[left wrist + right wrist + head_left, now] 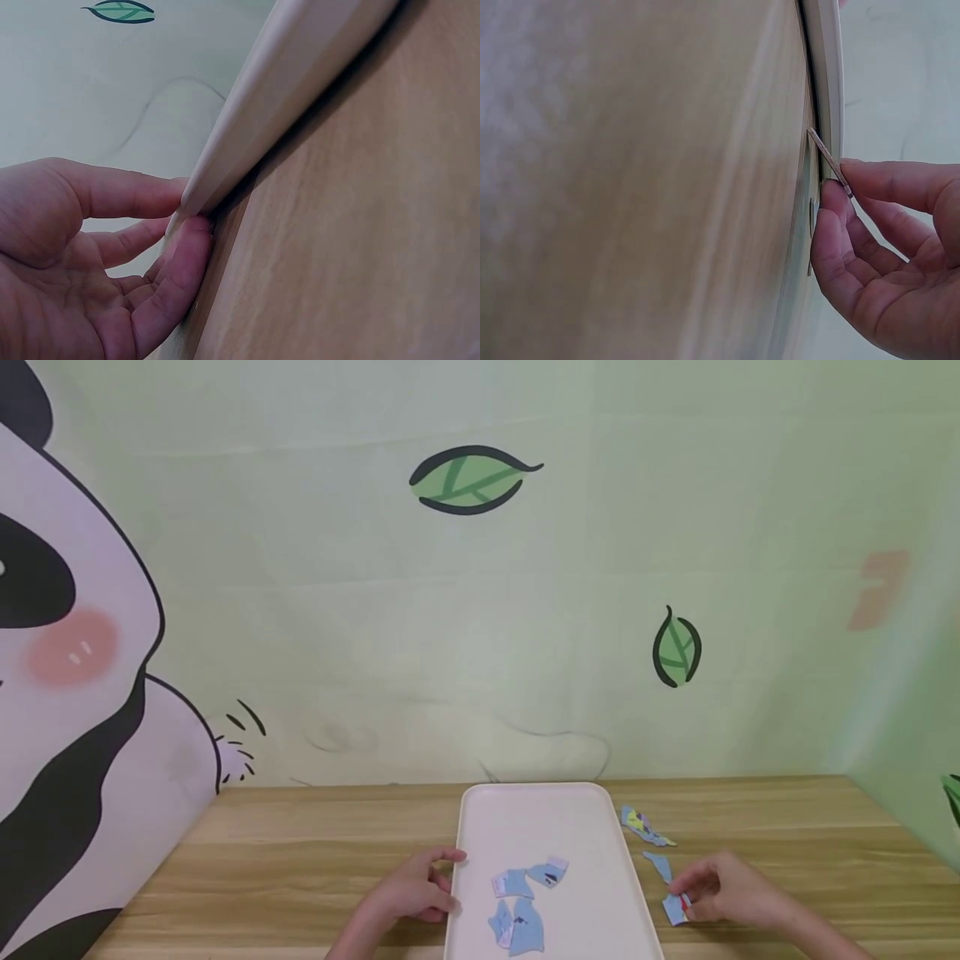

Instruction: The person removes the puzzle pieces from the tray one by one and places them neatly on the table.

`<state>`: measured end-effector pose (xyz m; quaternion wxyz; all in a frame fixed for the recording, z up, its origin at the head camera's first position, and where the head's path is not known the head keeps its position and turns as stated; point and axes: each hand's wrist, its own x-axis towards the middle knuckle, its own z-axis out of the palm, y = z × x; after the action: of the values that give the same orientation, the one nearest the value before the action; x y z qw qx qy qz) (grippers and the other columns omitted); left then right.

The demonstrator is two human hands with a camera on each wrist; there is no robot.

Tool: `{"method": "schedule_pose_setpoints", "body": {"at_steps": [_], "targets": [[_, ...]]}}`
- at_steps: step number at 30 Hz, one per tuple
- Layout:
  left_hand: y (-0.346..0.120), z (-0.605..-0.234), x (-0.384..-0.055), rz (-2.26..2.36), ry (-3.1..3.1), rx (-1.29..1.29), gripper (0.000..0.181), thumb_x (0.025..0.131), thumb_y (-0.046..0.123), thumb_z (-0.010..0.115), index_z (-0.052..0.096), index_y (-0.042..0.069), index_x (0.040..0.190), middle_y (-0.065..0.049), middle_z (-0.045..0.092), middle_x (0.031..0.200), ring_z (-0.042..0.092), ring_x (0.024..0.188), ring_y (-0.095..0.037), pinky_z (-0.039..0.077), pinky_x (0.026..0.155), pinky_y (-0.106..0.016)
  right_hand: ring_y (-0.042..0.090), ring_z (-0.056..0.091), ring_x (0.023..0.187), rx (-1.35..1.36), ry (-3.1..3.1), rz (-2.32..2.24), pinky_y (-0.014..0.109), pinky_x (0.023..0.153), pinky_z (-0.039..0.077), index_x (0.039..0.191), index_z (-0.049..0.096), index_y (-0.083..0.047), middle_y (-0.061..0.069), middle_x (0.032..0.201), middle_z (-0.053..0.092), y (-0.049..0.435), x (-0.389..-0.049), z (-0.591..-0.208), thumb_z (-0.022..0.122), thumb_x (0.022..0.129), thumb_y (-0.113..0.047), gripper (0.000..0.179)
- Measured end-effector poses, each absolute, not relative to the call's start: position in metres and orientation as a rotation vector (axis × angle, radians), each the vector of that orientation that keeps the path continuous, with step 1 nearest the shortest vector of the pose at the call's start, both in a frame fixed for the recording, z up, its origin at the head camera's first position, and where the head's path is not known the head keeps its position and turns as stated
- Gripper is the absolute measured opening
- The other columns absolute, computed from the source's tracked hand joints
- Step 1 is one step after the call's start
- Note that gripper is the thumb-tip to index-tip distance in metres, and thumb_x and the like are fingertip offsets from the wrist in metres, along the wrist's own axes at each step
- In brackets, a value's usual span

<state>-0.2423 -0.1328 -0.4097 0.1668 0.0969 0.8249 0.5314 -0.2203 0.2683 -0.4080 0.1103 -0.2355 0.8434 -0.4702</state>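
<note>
At the left rim of a white tray (555,822), my left hand (416,885) grips the edge between thumb and fingers; the left wrist view shows this grip close up. Several light-blue printed puzzle pieces (528,931) lie in the tray's lower left part. Beyond the tray's right side, my right hand (720,893) pinches a blue puzzle piece (674,910) with a red mark. In the right wrist view this piece (829,160) appears edge-on and tilted, between thumb and fingers.
Just past the right hand, a narrow blue piece (657,865) lies on the wooden table (315,835). Farther back is a longer blue piece with yellow and purple print (645,827). A pale wall cloth (360,610) with a panda and leaves stands behind the table.
</note>
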Motion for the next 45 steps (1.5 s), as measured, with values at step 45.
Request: {"method": "schedule_pose_setpoints", "body": {"at_steps": [45], "targets": [[-0.1338, -0.4102, -0.2427, 1.507, 2.353, 0.268, 0.058, 0.069, -0.008, 0.068, 0.049, 0.001, 0.123, -0.008, 0.05, 0.078, 0.052, 0.061, -0.016, 0.051, 0.054, -0.027, 0.003, 0.056, 0.07, -0.785, 2.529, -1.304, 0.02, 0.057, 0.048, 0.089, 0.062, 0.016, 0.013, 0.082, 0.065, 0.2728, -0.221, -0.4103, 0.066, 0.069, 0.004, 0.024]]}}
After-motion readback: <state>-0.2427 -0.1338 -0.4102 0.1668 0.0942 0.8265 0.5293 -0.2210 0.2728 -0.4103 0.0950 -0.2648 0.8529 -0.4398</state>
